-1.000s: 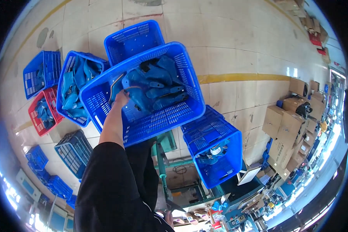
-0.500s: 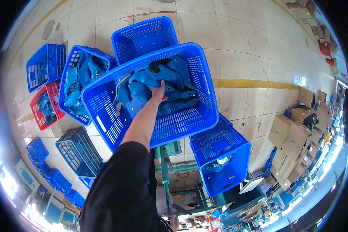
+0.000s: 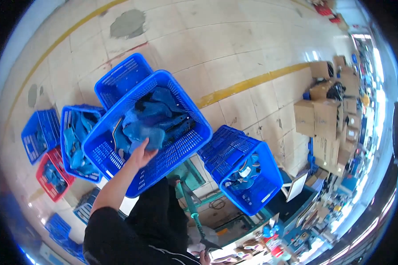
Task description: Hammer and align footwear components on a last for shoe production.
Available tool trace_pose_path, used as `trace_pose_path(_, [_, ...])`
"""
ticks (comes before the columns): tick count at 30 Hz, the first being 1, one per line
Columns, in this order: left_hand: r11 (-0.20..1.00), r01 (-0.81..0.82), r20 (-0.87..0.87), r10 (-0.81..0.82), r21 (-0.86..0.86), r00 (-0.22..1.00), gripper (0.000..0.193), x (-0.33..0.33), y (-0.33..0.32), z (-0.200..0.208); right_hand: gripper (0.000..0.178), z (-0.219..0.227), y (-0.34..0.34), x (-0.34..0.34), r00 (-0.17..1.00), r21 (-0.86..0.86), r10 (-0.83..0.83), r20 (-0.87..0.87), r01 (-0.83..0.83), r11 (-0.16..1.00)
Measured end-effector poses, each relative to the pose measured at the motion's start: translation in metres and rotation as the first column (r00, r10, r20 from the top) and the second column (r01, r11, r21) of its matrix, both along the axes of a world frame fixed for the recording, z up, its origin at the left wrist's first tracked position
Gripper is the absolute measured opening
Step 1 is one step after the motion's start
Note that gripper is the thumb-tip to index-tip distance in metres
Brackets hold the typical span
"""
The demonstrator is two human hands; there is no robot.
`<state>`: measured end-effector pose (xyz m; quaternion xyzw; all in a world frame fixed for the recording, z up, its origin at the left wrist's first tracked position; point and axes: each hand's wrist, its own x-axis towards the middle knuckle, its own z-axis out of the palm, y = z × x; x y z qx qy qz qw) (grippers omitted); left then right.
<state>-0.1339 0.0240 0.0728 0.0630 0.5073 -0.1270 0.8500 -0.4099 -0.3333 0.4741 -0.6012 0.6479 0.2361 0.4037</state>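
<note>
Piece point(image 3: 154, 137): blue, likely light, flexible; grasp edge nearest left hand point(image 3: 142, 155)
Left: pinching it
Right hand point(image 3: 204, 257): grip unclear

The pale tiled floor point(image 3: 199, 39) is crossed by a yellow stripe point(image 3: 252, 83), and a second yellow line point(image 3: 68, 33) is seen curving across the far left. The tiles are marked at the far side by a grey patch point(image 3: 128, 24). A red basket point(image 3: 65, 168) is set on the left, and blue crates point(image 3: 59, 229) are grouped at the near left. Cardboard boxes point(image 3: 326, 115) are piled on the right, with a black bag point(image 3: 335, 91) placed among them. A white panel point(image 3: 297, 185) is leaned, tilted, at the near right.
</note>
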Motion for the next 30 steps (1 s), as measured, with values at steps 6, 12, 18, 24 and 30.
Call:
trace_pose_path(6, [0.884, 0.43, 0.363, -0.345, -0.185, 0.866, 0.04, -0.04, -0.079, 0.198, 0.041, -0.052, -0.046, -0.113, 0.745, -0.366, 0.508, 0.433, -0.369, 0.854])
trace_pose_path(12, [0.635, 0.768, 0.629, -0.631, 0.082, 0.454, 0.054, -0.05, -0.208, 0.325, 0.023, -0.056, -0.051, -0.176, 0.784, -0.048, -0.136, 0.606, 0.207, 0.977])
trace_pose_path(18, [0.292, 0.867, 0.607, -0.794, 0.404, -0.015, 0.053, -0.128, -0.323, 0.344, 0.033, -0.059, -0.047, -0.236, 0.827, -0.42, 0.115, 0.551, 0.156, 0.894])
trace_pose_path(24, [-0.011, 0.784, 0.491, -0.774, 0.621, -0.4, 0.053, -0.211, -0.386, 0.33, 0.036, -0.067, -0.018, -0.312, 0.817, -0.391, -0.165, 0.553, 0.429, 0.814])
trace_pose_path(30, [-0.197, 0.719, 0.427, -0.69, 0.667, -0.585, 0.054, -0.267, -0.421, 0.315, 0.029, -0.065, -0.01, -0.347, 0.579, -0.253, -0.362, 0.73, 0.722, 0.644])
